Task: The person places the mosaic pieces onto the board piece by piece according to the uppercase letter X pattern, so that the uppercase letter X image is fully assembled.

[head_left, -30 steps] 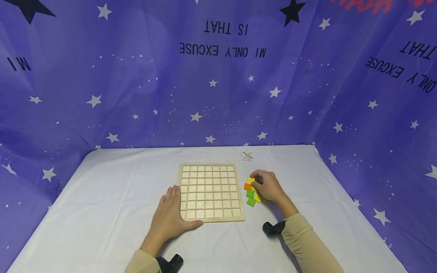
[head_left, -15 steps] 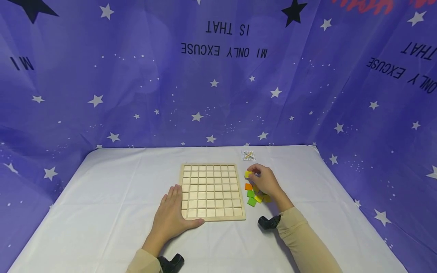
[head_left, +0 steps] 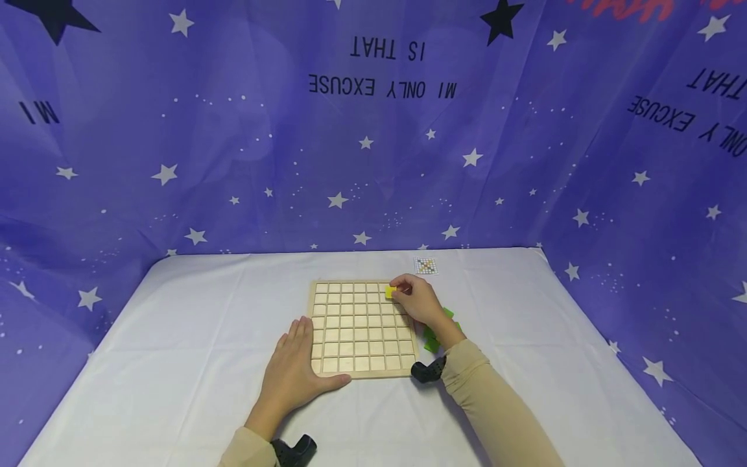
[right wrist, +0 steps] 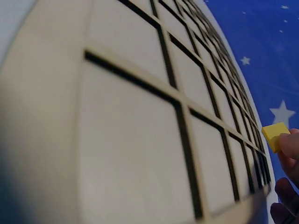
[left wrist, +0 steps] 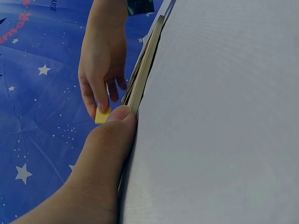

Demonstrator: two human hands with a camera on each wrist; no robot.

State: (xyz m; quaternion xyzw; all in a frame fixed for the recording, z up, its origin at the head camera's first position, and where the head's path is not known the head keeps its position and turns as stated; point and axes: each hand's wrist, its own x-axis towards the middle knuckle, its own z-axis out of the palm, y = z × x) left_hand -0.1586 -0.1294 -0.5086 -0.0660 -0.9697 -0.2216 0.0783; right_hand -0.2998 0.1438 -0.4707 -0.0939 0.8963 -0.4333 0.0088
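A square wooden grid board [head_left: 356, 322] lies flat on the table, its cells bare wood. My left hand [head_left: 288, 363] rests along the board's left side, fingers straight, with the thumb on the near edge; the left wrist view shows that thumb against the board's rim [left wrist: 148, 65]. Between thumb and fingertips my right hand [head_left: 421, 299] pinches a yellow square tile [head_left: 390, 292], held above the board's far right corner. In the right wrist view the same yellow tile [right wrist: 275, 135] appears at the right edge, clear of the grid. Several green tiles [head_left: 432, 344] lie right of the board, partly hidden by my right forearm.
A small printed pattern card [head_left: 426, 266] lies beyond the board's far right corner. White cloth [head_left: 175, 363] covers the table. A purple star-printed curtain [head_left: 303, 162] hangs behind and at the sides. A black camera mount [head_left: 428, 371] sits on the right wrist, over the board's near right corner.
My right hand first took the yellow tile from the pile, then carried it leftward over the board's far right corner. The left hand has stayed on the board.
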